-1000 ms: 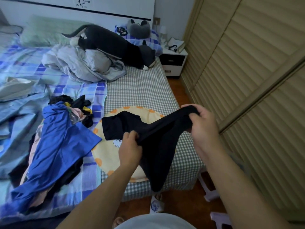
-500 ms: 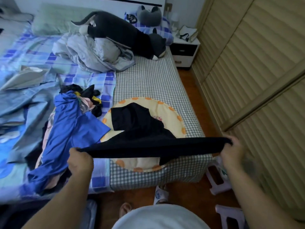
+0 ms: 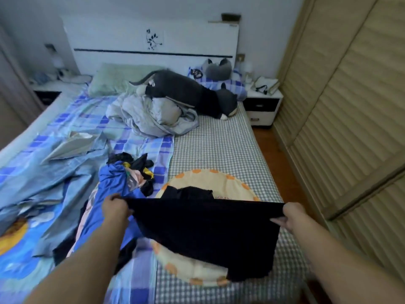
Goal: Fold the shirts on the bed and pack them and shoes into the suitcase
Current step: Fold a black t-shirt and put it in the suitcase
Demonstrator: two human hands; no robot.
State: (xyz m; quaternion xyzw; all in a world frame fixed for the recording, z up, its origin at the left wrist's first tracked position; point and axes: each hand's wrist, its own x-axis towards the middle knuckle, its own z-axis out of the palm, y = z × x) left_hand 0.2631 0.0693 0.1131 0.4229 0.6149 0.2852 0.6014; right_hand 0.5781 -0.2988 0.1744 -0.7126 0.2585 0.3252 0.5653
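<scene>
I hold a black shirt [image 3: 203,231] stretched out flat above the near part of the bed [image 3: 219,145]. My left hand [image 3: 116,208] grips its left corner and my right hand [image 3: 292,215] grips its right corner. The cloth hangs down over a round cream cushion [image 3: 210,178] with orange dots. A pile of other clothes [image 3: 122,183], blue on top with black and pink pieces, lies just left of the cushion. No suitcase or shoes are in view.
A crumpled grey blanket [image 3: 151,115] and a dark grey plush cat [image 3: 188,93] lie near the headboard. White nightstand [image 3: 263,106] stands at the far right. Slatted wardrobe doors [image 3: 341,106] line the right side, with a narrow strip of wooden floor [image 3: 276,154] beside the bed.
My hands moved apart and spread the black shirt from a bunched strip into a wide flat sheet. The view has tilted up to take in the headboard.
</scene>
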